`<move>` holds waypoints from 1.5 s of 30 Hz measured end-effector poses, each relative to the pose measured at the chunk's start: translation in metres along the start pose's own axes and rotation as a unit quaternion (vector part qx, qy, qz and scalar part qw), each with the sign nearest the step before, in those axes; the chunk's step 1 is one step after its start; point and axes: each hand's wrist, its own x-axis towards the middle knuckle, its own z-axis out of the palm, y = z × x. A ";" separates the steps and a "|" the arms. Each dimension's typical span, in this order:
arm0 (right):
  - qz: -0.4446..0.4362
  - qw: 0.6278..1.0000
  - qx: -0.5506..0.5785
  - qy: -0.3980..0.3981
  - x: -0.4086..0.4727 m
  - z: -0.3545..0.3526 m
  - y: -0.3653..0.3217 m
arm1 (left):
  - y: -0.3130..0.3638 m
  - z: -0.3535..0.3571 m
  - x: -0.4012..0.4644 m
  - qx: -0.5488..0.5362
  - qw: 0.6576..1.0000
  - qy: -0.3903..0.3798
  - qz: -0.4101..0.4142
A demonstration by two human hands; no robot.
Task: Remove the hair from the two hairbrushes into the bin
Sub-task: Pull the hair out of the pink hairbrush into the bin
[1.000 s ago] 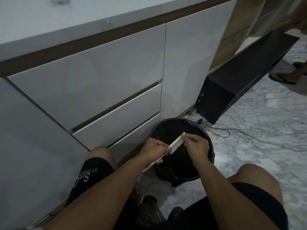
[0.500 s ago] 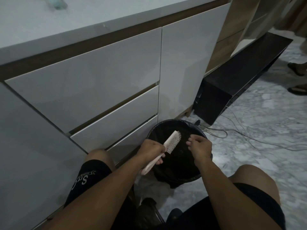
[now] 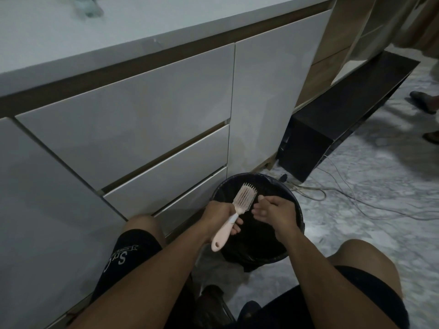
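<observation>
Hairbrush (image 3: 244,198): pink, bristles up, above the bin (image 3: 294,203)
Left hand (image 3: 219,218): clamped on the brush handle
Right hand (image 3: 273,211): fingers loosely spread, holding nothing, just beside the bristles

You hold a pale pink hairbrush (image 3: 240,207) with a white neck. The bin (image 3: 294,205) carries a black liner. Drawers (image 3: 133,129) are glossy white; the floor (image 3: 370,210) is grey-white marble pattern. Your shorts (image 3: 128,255) are black with white lettering.

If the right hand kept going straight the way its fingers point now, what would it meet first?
Probably the pink hairbrush held in the left hand: the right hand points leftward at its bristle head, a small gap apart, above the black bin. Depth is unclear, so it might pass just in front.
</observation>
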 end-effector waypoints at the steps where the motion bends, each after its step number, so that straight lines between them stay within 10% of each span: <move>1: -0.005 1.000 -0.011 -0.022 -0.003 0.002 0.000 | 0.000 0.001 -0.001 0.002 1.000 -0.001 0.002; 27: -0.104 0.984 -0.148 0.011 0.002 0.009 0.008 | 0.002 0.002 -0.003 -0.020 0.998 -0.064 -0.012; 45: -0.049 0.997 -0.028 0.050 0.013 0.000 -0.002 | 0.012 -0.024 -0.015 0.030 0.983 -0.182 -0.013</move>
